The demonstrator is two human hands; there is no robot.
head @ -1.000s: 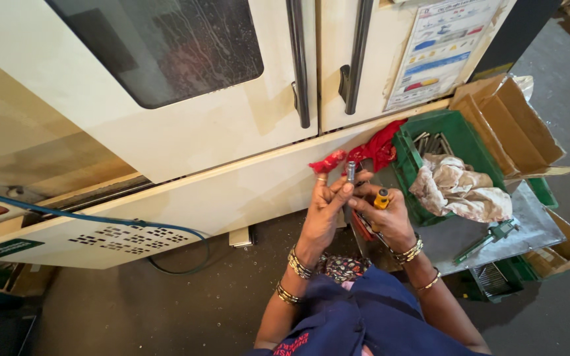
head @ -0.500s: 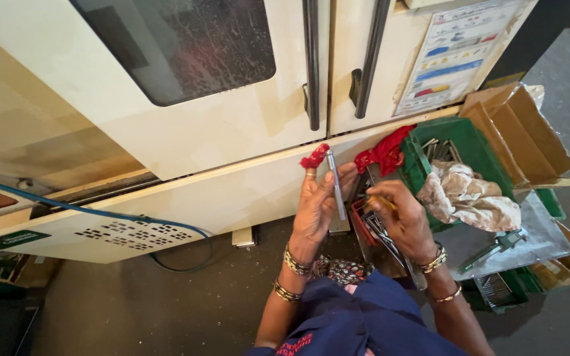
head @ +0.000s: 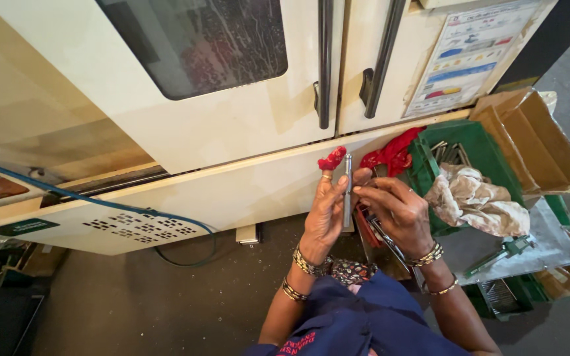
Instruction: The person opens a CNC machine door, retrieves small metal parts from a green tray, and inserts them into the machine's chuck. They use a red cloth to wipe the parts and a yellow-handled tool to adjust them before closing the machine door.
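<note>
My left hand (head: 324, 211) holds a slim grey metal rod (head: 348, 191) upright, with a scrap of red cloth (head: 332, 159) pinched at its fingertips. My right hand (head: 397, 214) is closed on the rod's upper part from the right, fingers pointing left. Both wrists wear gold bangles. Below my hands lies a dark tool with red parts, partly hidden by my right hand. Another red cloth (head: 390, 153) drapes over the edge of a green crate (head: 483, 148) just to the right.
A cream machine cabinet (head: 232, 132) with a window and two dark door handles (head: 324, 62) fills the top. The green crate holds metal rods and a crumpled beige rag (head: 473, 201). A cardboard box (head: 536, 142), a metal tray (head: 516, 247) and a blue hose (head: 100, 204) are nearby.
My hands have brought the rod upright and a little left of the crate; the red scrap now sits at my left fingertips. The view has shifted closer to the cabinet.
</note>
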